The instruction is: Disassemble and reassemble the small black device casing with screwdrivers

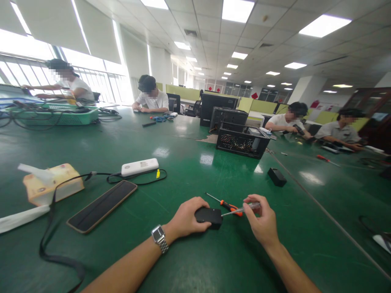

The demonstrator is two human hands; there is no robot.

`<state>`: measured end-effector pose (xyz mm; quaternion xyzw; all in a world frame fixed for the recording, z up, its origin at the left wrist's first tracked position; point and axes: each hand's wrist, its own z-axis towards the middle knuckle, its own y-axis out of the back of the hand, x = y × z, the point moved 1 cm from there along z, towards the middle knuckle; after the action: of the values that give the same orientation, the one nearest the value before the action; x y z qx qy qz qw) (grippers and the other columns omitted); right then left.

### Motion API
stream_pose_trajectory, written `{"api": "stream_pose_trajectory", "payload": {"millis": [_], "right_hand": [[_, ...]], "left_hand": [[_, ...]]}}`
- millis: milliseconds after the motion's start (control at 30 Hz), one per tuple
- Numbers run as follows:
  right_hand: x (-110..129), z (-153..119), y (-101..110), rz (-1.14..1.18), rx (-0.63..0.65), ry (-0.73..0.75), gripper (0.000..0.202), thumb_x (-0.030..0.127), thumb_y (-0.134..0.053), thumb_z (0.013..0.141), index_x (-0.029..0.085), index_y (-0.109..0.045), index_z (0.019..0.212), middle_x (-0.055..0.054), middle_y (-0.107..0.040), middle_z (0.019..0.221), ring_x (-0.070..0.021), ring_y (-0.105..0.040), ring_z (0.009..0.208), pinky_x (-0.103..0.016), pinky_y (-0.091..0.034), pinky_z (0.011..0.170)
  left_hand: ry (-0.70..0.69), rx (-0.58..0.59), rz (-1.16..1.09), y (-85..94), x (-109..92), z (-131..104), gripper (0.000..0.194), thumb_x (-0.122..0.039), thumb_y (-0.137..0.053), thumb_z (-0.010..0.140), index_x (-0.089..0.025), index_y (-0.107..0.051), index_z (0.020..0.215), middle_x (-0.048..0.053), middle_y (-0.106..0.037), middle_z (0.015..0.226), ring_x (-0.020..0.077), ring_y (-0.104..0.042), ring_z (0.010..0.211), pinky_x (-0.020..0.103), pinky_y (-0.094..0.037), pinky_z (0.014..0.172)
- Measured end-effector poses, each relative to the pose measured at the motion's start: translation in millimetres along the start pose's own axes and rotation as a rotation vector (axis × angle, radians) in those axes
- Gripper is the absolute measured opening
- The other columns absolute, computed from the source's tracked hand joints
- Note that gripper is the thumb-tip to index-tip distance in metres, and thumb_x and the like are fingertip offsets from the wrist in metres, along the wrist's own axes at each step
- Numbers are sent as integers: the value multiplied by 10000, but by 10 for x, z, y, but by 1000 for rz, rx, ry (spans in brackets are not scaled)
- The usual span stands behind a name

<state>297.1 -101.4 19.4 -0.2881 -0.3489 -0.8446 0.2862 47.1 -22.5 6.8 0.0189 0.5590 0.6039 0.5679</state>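
Note:
A small black box point(210, 216) lies on the green table, gripped at its left end by my left hand point(191, 217), thumb in front and fingers behind. My right hand point(261, 217) is closed round the clear handle of a screwdriver point(236, 211). Its thin metal shaft points left, and the tip meets the right end face of the box; whether it sits in a screw cannot be made out. Just behind lies a second screwdriver point(229, 206) with an orange and black handle, partly covered by the first one's shaft.
Farther right rests another black box point(276, 177). To the left are a phone point(102, 206), a white power bank point(139, 167) with a cable, and a tissue pack point(56, 185). Open computer cases point(241, 142) stand at the back, a green basket point(65, 117) far left. Several people sit around the table.

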Motion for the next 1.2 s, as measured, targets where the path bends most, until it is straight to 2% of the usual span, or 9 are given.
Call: {"api": "stream_pose_trajectory", "payload": {"millis": [200,267,333,433,567,700,800,1033,1200], "right_hand": [[370,-137,-79,-64,127,371,192,173,-552,852,224,-570,1037,-54,-672,929,-180,-654,773,-296,-530,684],[435,-170,-106,-18,113,399,168,157,-536,859,223,-578,1008,-53,-670,895,-180,-647,766,-290,-519,668],[389,-156,-102,10,92,291,115,206,-528,879,217,-594,973,-56,-671,873,-184,-643,742,-291,-512,654],[156,-62,-37,2,88,10,180,339,-514,903,203,-617,959,-57,-686,846,-189,-649,704,-291,-505,655],[-141,83,67,-186,288,-226,307,463,-465,902,209,-626,838,-6,-634,645,-170,-579,563,-266,-423,567],[-230,128,121,-385,524,-294,402,517,-419,894,219,-576,674,3,-577,590,-175,-541,590,-260,-339,556],[-259,114,118,-353,624,-318,438,532,-395,887,211,-528,621,3,-552,603,-170,-514,616,-259,-318,575],[-396,143,115,-263,646,-402,413,494,-393,847,204,-465,562,23,-450,544,-149,-438,566,-255,-293,553],[-411,101,47,-186,653,-439,393,486,-415,837,199,-474,575,28,-442,544,-135,-421,552,-239,-292,530]], "left_hand": [[15,15,11,-6,20,-3,368,-254,-724,669,-209,-604,1014,32,-627,946,219,-586,858,300,-466,778],[16,22,8,1,16,-2,372,-262,-720,676,-205,-600,1024,36,-628,958,222,-587,870,302,-466,786],[17,26,7,7,8,-1,380,-266,-721,678,-202,-600,1033,37,-628,960,221,-588,869,303,-466,788],[18,36,8,12,-2,2,380,-270,-721,676,-202,-604,1031,35,-628,953,219,-590,859,301,-465,782],[18,44,6,20,-6,3,368,-274,-714,685,-202,-603,1029,33,-631,956,216,-591,856,292,-460,772],[12,43,-1,24,7,-3,394,-285,-715,693,-207,-599,1061,35,-635,981,218,-592,874,296,-459,787],[2,45,3,21,15,-3,392,-290,-716,695,-204,-603,1061,38,-637,982,222,-592,879,300,-459,794],[6,57,5,33,-4,7,362,-297,-712,708,-206,-614,1044,36,-639,972,223,-592,879,299,-458,792],[-8,57,7,38,-11,5,362,-285,-722,705,-201,-617,1041,37,-642,977,222,-592,888,299,-455,798]]}}
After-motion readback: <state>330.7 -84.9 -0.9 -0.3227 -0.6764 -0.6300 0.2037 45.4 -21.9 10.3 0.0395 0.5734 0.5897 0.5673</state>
